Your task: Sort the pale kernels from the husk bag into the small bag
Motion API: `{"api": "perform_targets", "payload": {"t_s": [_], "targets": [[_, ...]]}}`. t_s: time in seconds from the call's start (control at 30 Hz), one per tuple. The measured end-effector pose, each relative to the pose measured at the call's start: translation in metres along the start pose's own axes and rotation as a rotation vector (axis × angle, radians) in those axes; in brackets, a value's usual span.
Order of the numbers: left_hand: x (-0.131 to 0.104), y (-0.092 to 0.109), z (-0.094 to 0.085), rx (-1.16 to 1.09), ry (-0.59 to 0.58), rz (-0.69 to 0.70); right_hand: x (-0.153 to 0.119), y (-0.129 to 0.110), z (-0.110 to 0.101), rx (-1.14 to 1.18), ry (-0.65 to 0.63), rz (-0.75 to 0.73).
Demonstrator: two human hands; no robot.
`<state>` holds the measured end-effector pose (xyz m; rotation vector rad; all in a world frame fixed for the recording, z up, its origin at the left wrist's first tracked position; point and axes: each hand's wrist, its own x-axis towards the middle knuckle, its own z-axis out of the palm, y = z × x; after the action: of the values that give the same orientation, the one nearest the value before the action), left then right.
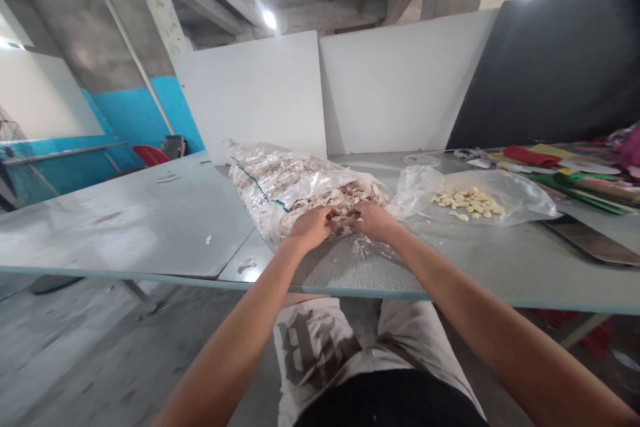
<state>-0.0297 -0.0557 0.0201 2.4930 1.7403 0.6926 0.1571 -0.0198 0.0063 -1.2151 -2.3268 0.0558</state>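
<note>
A large clear plastic bag (280, 170) lies on its side on the table, full of pale, papery flakes (335, 199) that look like garlic skins. At its mouth, my left hand (314, 223) has its fingers curled in among the flakes. My right hand (373, 219) faces it from the other side, fingertips bent inward and close to the left ones. Anything small pinched between the fingers is hidden. To the right, pale yellow peeled garlic cloves (470, 201) lie on a second clear bag (525, 197).
The grey table (150, 227) has a seam left of the bag. A dark flat phone-like slab (595, 240) lies at the right, near coloured sheets (585, 187) and a red piece (533, 156). White panels (255, 93) stand behind, and a clear round lid (421, 160) sits near them.
</note>
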Motion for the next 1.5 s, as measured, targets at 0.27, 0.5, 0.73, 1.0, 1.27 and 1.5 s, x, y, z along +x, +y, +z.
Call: {"api": "perform_targets", "payload": {"t_s": [0.27, 0.5, 0.73, 1.0, 1.27, 1.5], "targets": [[0.001, 0.009, 0.002, -0.125, -0.094, 0.086, -0.003, -0.009, 0.001, -0.205, -0.120, -0.090], [0.001, 0.007, 0.006, -0.155, -0.091, 0.163, -0.003, -0.009, -0.008, -0.028, -0.117, -0.109], [0.004, 0.011, 0.005, -0.006, 0.036, 0.208, -0.004, -0.005, -0.002, 0.291, 0.073, 0.021], [0.016, 0.031, 0.007, 0.096, 0.044, 0.176, 0.000, -0.001, -0.003, 0.339, 0.095, 0.017], [0.028, 0.036, 0.012, 0.116, -0.018, 0.155, -0.001, 0.003, -0.009, 0.266, 0.191, 0.088], [0.022, 0.019, 0.016, 0.065, 0.010, 0.107, 0.000, 0.023, -0.011, 0.202, 0.164, 0.155]]}}
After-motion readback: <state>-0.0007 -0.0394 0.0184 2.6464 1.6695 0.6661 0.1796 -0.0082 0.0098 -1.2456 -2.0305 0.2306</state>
